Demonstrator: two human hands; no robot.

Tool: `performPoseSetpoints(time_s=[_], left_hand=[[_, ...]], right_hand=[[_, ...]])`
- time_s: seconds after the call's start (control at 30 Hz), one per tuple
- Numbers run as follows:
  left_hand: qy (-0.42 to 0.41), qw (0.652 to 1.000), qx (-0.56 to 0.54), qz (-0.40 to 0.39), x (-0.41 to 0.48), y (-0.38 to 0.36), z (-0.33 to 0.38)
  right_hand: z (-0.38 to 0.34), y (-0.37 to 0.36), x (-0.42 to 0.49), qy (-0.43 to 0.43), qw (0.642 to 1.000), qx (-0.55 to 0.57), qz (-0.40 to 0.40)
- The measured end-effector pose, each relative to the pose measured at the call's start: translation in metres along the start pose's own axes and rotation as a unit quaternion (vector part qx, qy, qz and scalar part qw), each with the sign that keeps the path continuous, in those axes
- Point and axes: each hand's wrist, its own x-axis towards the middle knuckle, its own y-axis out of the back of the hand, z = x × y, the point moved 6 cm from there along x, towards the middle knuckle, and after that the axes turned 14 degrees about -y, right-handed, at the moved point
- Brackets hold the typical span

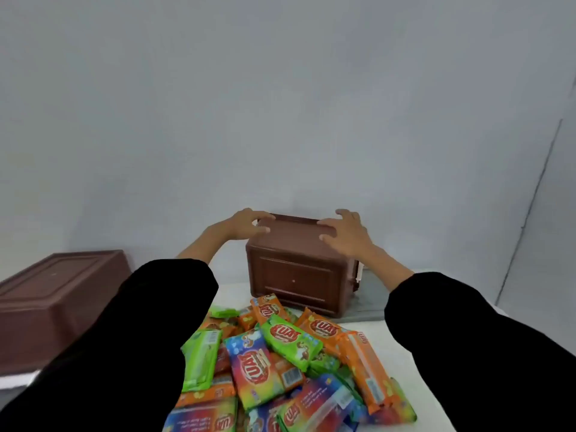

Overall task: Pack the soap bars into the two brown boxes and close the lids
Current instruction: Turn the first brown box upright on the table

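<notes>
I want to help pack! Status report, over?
Left hand and right hand grip the lid of the middle brown box. Soap bars piled in front, unpacked. Second brown box sits left.

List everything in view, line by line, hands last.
brown box: one, brown, far middle of table, lid on.
second brown box: one, brown, at left, lid on.
soap bars: overlapping pile, uncountable; orange, green and multicoloured wrappers; near middle.
table: one, white, underneath.
sleeves: two, black, foreground.
left hand: grips lid's left edge.
right hand: bent fingers on lid's right side; grip unclear.
</notes>
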Motion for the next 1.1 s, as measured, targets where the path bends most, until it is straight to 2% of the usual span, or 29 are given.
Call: performPoseSetpoints(time_s=[0.1, 0.27, 0.37, 0.5, 0.63, 0.77, 1.1], left_hand=[[0.017, 0.999, -0.016, 0.021, 0.018, -0.01, -0.009], [0.104, 0.993, -0.047, 0.028, 0.043, -0.033, -0.025], [0.119, 0.99, -0.061, 0.036, 0.055, -0.047, -0.025], [0.14, 0.988, -0.024, 0.062, 0.066, -0.059, -0.038], [0.175, 0.984, -0.01, 0.04, 0.074, -0.059, -0.056], [0.168, 0.985, -0.026, 0.026, 0.074, -0.054, -0.054], [0.134, 0.983, -0.025, 0.125, 0.07, -0.039, -0.016]], right_hand=[[0.024, 0.0, 0.017, -0.05, 0.998, 0.008, 0.021], [0.05, -0.022, 0.042, -0.121, 0.99, 0.075, -0.013], [0.056, -0.039, 0.05, -0.139, 0.984, 0.111, -0.022], [0.062, -0.057, 0.055, -0.169, 0.974, 0.149, -0.03], [0.064, -0.06, 0.059, -0.207, 0.959, 0.186, -0.051], [0.063, -0.057, 0.058, -0.207, 0.953, 0.216, -0.047], [0.075, -0.019, 0.042, -0.157, 0.954, 0.253, 0.037]])
